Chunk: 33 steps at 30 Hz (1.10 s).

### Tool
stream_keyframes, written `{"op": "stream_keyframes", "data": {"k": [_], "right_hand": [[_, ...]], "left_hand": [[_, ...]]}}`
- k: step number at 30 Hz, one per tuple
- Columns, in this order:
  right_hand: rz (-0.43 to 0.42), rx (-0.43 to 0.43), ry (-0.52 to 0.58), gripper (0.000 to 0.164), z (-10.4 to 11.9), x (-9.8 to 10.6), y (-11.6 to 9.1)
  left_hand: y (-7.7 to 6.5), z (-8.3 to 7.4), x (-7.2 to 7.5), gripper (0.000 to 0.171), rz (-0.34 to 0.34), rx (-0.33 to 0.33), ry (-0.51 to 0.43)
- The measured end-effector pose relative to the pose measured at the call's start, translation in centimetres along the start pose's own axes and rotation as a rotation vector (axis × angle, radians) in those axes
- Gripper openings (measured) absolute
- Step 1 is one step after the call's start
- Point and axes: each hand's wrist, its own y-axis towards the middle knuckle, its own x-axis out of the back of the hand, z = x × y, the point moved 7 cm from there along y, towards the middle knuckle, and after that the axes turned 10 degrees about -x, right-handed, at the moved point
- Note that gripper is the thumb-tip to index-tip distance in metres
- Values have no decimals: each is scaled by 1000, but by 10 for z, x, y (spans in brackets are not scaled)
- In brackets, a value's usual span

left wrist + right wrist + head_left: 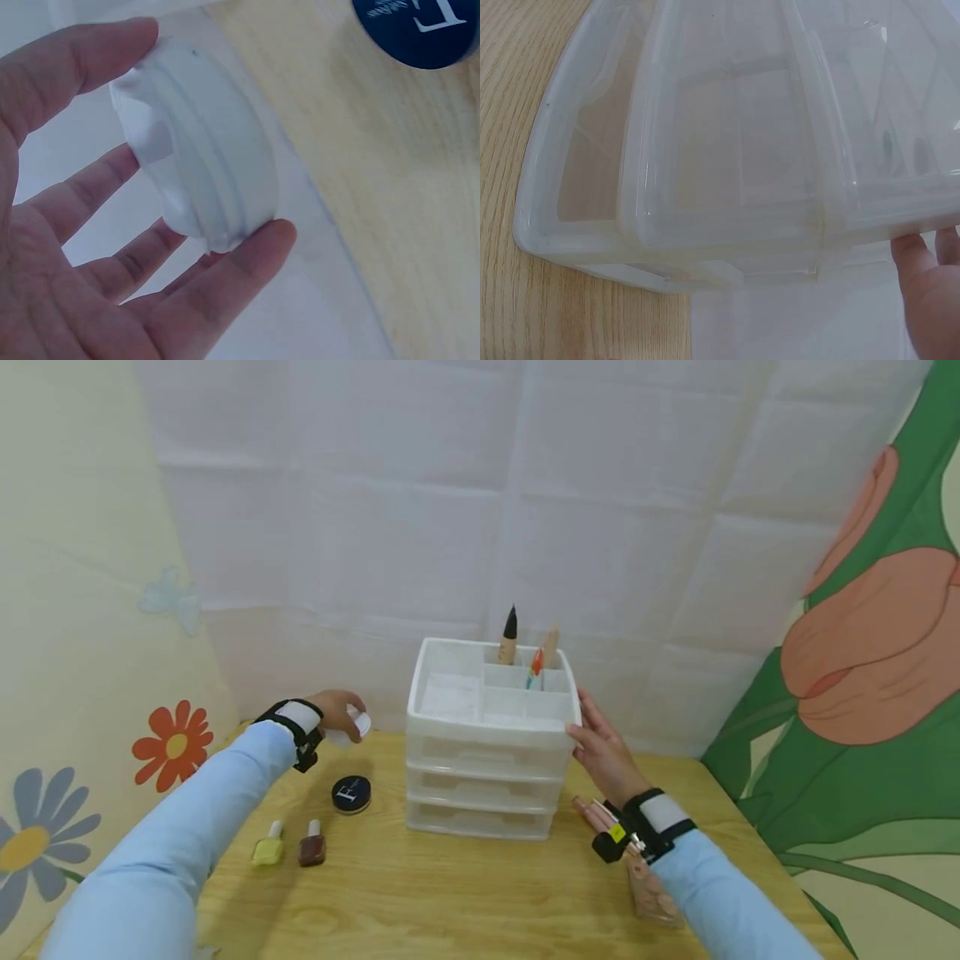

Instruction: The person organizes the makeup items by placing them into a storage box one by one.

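In the head view my left hand point(339, 712) is raised at the left, beyond the dark round compact point(352, 794). It pinches a round white case point(206, 142) with a ridged side between the thumb and fingers, as the left wrist view shows. My right hand point(606, 758) holds the right side of a white plastic drawer organizer point(480, 777), its thumb at the front upper corner. Fingertips point(915, 251) show at the organizer's edge in the right wrist view. A black-tipped pen point(508, 639) and other slim sticks stand in the organizer's top compartments.
A yellow nail polish bottle point(267, 847) and a dark red one point(312, 845) stand on the wooden table point(450, 902) at the left. Beside my right wrist lie pinkish tubes point(592, 814) and a pinkish item point(651, 893), partly hidden. White cloth point(420, 527) hangs behind.
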Motion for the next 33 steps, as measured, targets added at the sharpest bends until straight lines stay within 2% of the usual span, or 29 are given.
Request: {"op": "stream_keyframes", "data": {"k": [3,6,11,17,23,28,33], "right_hand": [[13,6,-3,63,2,-1,0],[22,17,-14,63,3,-1,1],[22,17,-20,63,6,-2,3],[12,7,-30,62,7,-3,4],[-2,2,-32,64,5,-2,2],[-4,4,-34,63,5,-2,1],[1,5,-37,64,6,-5,2]], "left_hand": [[-7,-10,10,65,26,-22,-7],[-15,-23,21,63,44,-71,-3],[-33,-44,39,59,58,-133,6],[-51,-66,54,56,61,-163,24],[-65,-93,67,57,99,-199,86],[-72,-116,76,56,122,-234,137],[-73,-136,85,54,121,-248,171]]}}
